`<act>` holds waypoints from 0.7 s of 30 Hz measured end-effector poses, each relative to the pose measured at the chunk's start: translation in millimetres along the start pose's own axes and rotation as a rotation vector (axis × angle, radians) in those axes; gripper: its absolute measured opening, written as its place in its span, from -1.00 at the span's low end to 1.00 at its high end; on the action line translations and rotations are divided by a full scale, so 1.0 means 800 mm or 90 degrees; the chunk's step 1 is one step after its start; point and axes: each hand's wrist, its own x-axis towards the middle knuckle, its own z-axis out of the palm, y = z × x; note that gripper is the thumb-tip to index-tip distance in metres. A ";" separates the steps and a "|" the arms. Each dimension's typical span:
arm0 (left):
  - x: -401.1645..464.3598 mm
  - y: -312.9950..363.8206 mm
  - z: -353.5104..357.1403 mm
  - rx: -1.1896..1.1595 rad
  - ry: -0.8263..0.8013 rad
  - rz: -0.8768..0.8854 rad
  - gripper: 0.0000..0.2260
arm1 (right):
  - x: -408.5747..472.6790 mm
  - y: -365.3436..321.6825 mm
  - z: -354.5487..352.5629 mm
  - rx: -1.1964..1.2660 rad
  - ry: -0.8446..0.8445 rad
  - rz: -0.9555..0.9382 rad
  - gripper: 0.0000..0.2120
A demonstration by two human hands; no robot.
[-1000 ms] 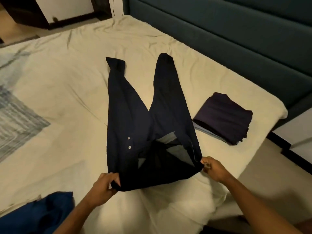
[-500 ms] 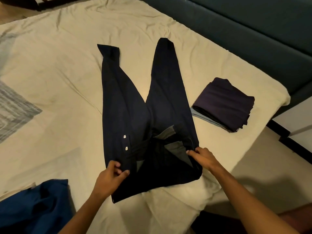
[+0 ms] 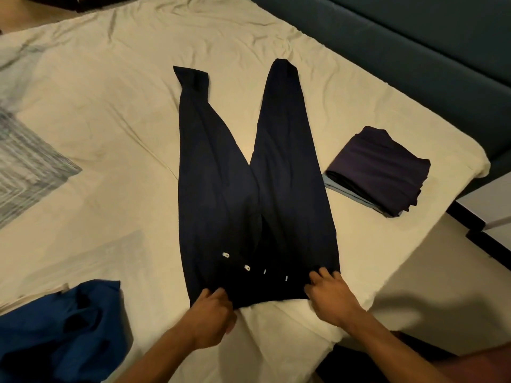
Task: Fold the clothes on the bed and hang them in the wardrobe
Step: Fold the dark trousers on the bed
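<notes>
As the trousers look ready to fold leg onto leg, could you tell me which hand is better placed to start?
Probably the left hand: it pinches the waistband corner of the trousers, while the right hand rests flatter.

We're in a bedroom at home, by the look of it. There's a wide bed (image 3: 116, 111) under a creased cream sheet, a padded teal headboard (image 3: 414, 51) along its far side, and a pale bedside cabinet (image 3: 486, 205) at the right edge. Dark trousers (image 3: 249, 189) lie spread flat on the sheet, a folded stack of clothes (image 3: 384, 167) sits beside them, and a blue garment (image 3: 60, 327) is heaped nearby.
</notes>
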 end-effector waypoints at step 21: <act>-0.032 -0.053 0.018 -0.734 0.230 -0.762 -0.92 | 0.115 -0.123 -0.049 0.652 0.072 0.733 -0.87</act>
